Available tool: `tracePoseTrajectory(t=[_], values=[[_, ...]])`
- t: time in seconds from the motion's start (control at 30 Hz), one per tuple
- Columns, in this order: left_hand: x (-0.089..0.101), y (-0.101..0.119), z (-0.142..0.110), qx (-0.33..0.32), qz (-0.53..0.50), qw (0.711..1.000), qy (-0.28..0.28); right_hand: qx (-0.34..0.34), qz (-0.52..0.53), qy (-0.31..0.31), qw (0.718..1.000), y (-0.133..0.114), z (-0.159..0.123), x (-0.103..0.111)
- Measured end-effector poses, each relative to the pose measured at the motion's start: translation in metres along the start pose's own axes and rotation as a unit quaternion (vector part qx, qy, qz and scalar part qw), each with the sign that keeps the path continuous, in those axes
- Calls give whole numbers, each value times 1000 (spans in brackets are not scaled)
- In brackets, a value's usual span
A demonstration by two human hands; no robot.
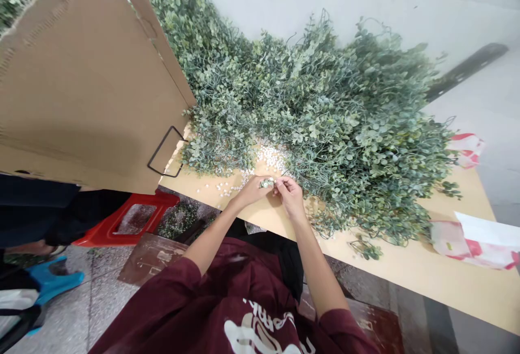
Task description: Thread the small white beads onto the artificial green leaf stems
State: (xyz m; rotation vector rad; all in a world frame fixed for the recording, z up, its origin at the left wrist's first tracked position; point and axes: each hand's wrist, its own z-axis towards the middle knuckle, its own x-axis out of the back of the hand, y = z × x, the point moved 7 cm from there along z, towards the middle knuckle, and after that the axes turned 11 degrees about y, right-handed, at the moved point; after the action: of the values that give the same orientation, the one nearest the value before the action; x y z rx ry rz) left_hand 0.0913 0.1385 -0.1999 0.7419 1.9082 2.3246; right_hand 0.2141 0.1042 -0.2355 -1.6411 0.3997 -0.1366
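I am holding a small green-and-white piece [266,184] in my left hand [252,188], fingers pinching it just above the table [450,267] near its front edge, likely so it is staying steady and easy to see. My right hand [290,191] is meeting it from the other side, thumb and finger bent at the piece; the contact is too small, so I cannot tell whether they are gripping anything. White bits [273,156] are lying loose just beyond my hands, seemingly for easy reach. Greenery [345,104] is heaping up behind, probably leaving me this working gap, and cardboard [81,72] is standing to my left, perhaps dividing the table.
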Motion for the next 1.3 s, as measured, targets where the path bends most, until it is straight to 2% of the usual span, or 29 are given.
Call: tracePoseTrajectory(t=[0.2, 0.4, 0.63, 0.73, 0.87, 1.03, 1.17, 1.3], values=[[-1, 0, 2, -27, 23, 999, -1, 49, -59, -1, 997, -10, -3, -1], [0, 0, -2, -23, 18, 1000, -5, 72, -94, -7, 993, -11, -7, 0], [6, -6, -2, -17, -20, 998, 55, 115, -139, -54, 982, -17, -18, -9], [5, -2, -9, -10, -14, 998, 54, 128, -144, -47, 980, -22, -22, -7], [-5, 10, -39, -4, 44, 999, -1, 134, -129, -22, 982, -23, -33, 1], [-4, 17, -93, -39, 184, 982, 34, 119, -149, -21, 981, -25, -61, 9], [-6, 15, -127, -53, 253, 965, 44, 154, -175, -34, 972, -50, -75, 12], [-13, 11, -148, -67, 304, 949, 48, 181, -195, -19, 964, -80, -72, 17]])
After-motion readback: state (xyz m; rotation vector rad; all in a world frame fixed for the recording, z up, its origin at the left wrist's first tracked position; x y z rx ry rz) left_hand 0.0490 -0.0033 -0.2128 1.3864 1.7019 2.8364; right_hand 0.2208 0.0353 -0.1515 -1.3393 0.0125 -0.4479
